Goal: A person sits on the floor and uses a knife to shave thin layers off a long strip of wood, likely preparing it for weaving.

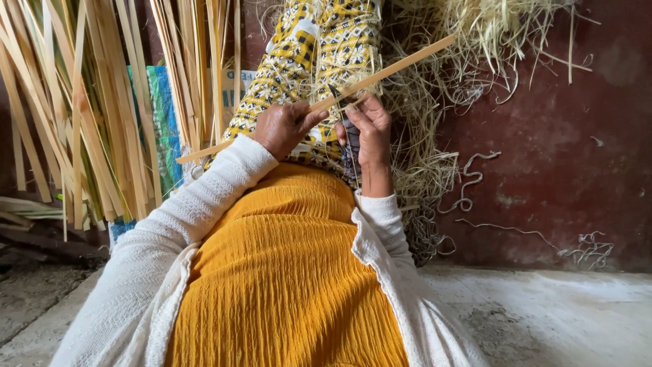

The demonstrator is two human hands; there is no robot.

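Bundled cane strips (88,115) at left run past the top edge. The left hand (284,128) is clenched on a long cane strip (380,73), which crosses the lap diagonally. The right hand (367,130) grips a dark blade (337,95) (handle hidden) against it. Shavings (435,170) lie right.

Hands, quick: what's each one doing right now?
Left hand: closed on the strip, thumb pressed on top.
Right hand: closed on a dark knife, blade against the strip.
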